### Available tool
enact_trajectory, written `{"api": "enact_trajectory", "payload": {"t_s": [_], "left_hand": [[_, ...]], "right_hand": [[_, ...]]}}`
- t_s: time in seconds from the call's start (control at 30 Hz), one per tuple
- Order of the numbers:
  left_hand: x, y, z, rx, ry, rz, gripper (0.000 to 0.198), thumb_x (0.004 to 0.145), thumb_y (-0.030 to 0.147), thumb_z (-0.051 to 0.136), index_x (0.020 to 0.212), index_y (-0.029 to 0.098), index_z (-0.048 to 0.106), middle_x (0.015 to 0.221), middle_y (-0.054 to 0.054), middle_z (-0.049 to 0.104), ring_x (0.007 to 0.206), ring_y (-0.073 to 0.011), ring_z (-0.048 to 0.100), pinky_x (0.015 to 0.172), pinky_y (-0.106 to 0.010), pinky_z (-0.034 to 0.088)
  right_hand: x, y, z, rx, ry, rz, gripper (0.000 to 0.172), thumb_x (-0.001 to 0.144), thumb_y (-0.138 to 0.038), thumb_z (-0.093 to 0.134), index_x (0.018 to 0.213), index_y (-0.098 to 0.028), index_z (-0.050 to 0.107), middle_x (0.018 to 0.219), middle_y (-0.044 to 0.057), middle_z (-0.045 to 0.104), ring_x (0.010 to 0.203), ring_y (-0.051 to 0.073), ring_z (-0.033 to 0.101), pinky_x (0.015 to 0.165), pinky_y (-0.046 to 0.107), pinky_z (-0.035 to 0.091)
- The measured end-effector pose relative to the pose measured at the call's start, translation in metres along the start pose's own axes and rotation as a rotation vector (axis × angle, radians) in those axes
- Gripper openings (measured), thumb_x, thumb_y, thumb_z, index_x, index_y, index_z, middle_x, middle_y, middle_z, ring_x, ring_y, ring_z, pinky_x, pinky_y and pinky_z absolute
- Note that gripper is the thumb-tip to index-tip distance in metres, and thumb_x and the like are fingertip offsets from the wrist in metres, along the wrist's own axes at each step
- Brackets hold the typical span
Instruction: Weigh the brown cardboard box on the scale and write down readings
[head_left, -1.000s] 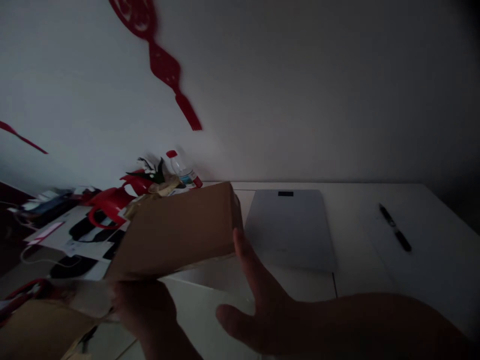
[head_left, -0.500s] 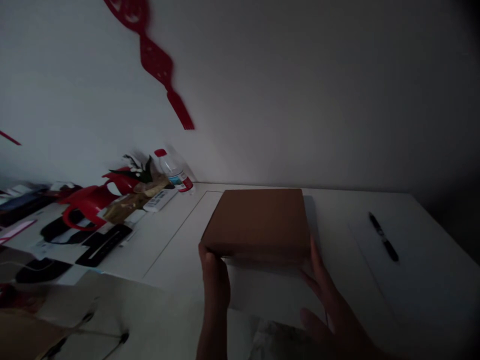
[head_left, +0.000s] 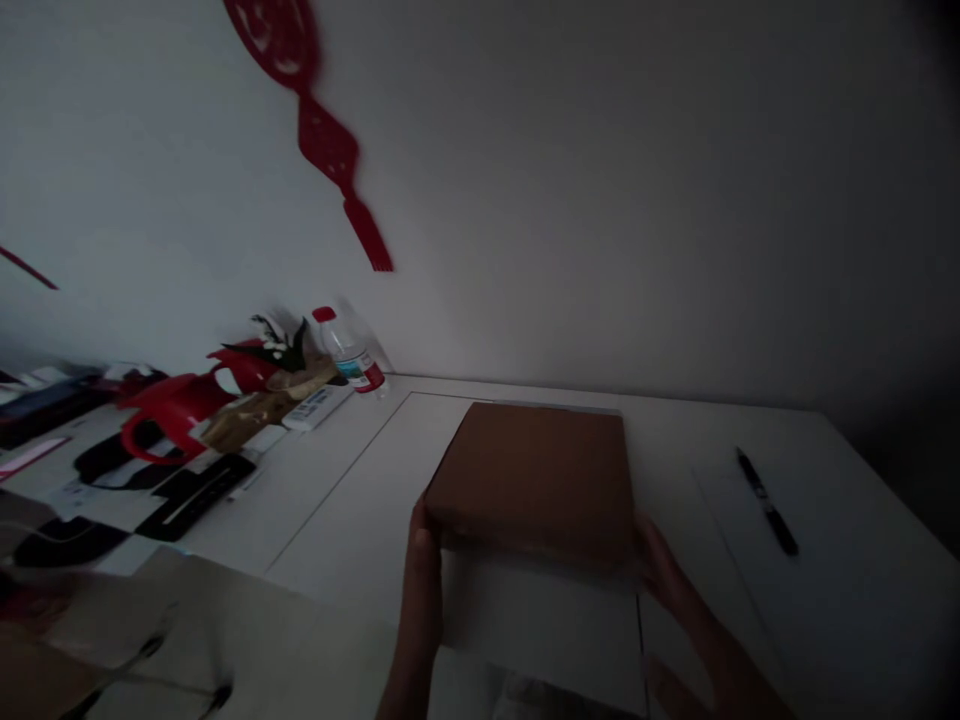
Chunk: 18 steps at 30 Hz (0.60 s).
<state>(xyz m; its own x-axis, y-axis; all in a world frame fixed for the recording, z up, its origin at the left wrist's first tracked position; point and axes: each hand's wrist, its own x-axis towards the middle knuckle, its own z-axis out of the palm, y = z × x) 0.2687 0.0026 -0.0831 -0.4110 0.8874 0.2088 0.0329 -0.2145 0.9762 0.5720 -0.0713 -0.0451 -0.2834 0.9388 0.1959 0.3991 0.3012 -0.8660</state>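
A closed brown cardboard box (head_left: 536, 480) is held in front of me over the white table, its flat top facing up. My left hand (head_left: 426, 560) grips its near left corner, thumb on the front side. At the near right corner, the fingers of my right hand (head_left: 664, 570) press against the side, while the thumb stands apart lower down. A shadow lies under the box's front edge; its underside is hidden. To the right, a black pen (head_left: 766, 502) rests on a white sheet (head_left: 825, 590).
On the left of the white table (head_left: 352, 510) are a red pitcher (head_left: 176, 405), a plastic bottle with a red cap (head_left: 349, 350), white flowers (head_left: 277, 340) and a black object (head_left: 196, 495). A red ornament (head_left: 328, 150) hangs on the wall.
The box has moved a little nearer to me and to the right, with both hands on it. The view has shifted slightly.
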Motion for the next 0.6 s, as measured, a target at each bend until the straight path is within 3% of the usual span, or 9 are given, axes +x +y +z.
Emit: {"api": "enact_trajectory", "payload": {"t_s": [0.1, 0.17, 0.2, 0.3, 0.4, 0.5, 0.6], "left_hand": [[0.024, 0.014, -0.018, 0.225, 0.023, 0.028, 0.057, 0.092, 0.063, 0.028, 0.122, 0.021, 0.053, 0.133, -0.014, 0.061, 0.121, -0.0250, 0.060, 0.098, -0.039, 0.051], [0.049, 0.028, -0.029, 0.369, -0.006, 0.047, 0.057, 0.092, 0.063, 0.026, 0.112, 0.019, 0.056, 0.122, -0.014, 0.066, 0.108, -0.0239, 0.065, 0.091, -0.037, 0.053], [0.064, 0.034, -0.033, 0.429, -0.040, 0.046, 0.056, 0.090, 0.064, 0.029, 0.104, 0.019, 0.059, 0.114, -0.013, 0.069, 0.101, -0.0233, 0.067, 0.086, -0.036, 0.053], [0.113, 0.047, -0.034, 0.651, -0.193, 0.031, 0.051, 0.088, 0.062, 0.038, 0.078, 0.019, 0.063, 0.084, -0.007, 0.070, 0.077, -0.0204, 0.064, 0.070, -0.032, 0.050], [0.154, 0.044, -0.019, 0.919, -0.310, 0.010, 0.048, 0.094, 0.052, 0.042, 0.065, 0.018, 0.059, 0.063, -0.001, 0.059, 0.066, -0.0171, 0.058, 0.070, -0.031, 0.049], [0.174, 0.033, 0.002, 1.170, -0.322, -0.008, 0.037, 0.096, 0.048, 0.053, 0.084, 0.015, 0.064, 0.082, -0.002, 0.065, 0.082, -0.0176, 0.063, 0.082, -0.037, 0.052], [0.171, 0.023, 0.017, 1.358, -0.356, -0.036, 0.032, 0.095, 0.046, 0.058, 0.102, 0.015, 0.065, 0.104, -0.007, 0.067, 0.097, -0.0198, 0.065, 0.090, -0.043, 0.053]], "right_hand": [[0.011, 0.020, -0.032, -0.195, 0.109, 0.054, 0.060, 0.100, -0.045, 0.044, 0.156, -0.028, 0.029, 0.141, 0.012, 0.056, 0.122, 0.025, 0.060, 0.096, 0.040, 0.054], [0.025, 0.036, -0.059, -0.351, 0.112, 0.190, 0.043, 0.098, -0.046, 0.043, 0.134, -0.025, 0.052, 0.103, 0.007, 0.071, 0.088, 0.022, 0.069, 0.076, 0.034, 0.056], [0.032, 0.044, -0.071, -0.432, 0.103, 0.254, 0.036, 0.097, -0.048, 0.041, 0.119, -0.025, 0.058, 0.085, 0.004, 0.070, 0.074, 0.021, 0.067, 0.066, 0.032, 0.053], [0.049, 0.066, -0.098, -0.639, 0.087, 0.358, 0.037, 0.093, -0.053, 0.036, 0.082, -0.025, 0.056, 0.063, 0.001, 0.063, 0.058, 0.020, 0.062, 0.052, 0.030, 0.039], [0.054, 0.082, -0.103, -0.742, 0.094, 0.378, 0.040, 0.092, -0.055, 0.032, 0.072, -0.025, 0.048, 0.064, 0.002, 0.063, 0.060, 0.022, 0.063, 0.053, 0.030, 0.036], [0.052, 0.090, -0.097, -0.781, 0.107, 0.358, 0.039, 0.094, -0.053, 0.032, 0.072, -0.024, 0.048, 0.064, 0.001, 0.064, 0.060, 0.022, 0.063, 0.055, 0.030, 0.036], [0.048, 0.093, -0.093, -0.801, 0.123, 0.331, 0.039, 0.094, -0.052, 0.033, 0.073, -0.024, 0.050, 0.065, 0.001, 0.065, 0.060, 0.022, 0.064, 0.055, 0.031, 0.036]]}}
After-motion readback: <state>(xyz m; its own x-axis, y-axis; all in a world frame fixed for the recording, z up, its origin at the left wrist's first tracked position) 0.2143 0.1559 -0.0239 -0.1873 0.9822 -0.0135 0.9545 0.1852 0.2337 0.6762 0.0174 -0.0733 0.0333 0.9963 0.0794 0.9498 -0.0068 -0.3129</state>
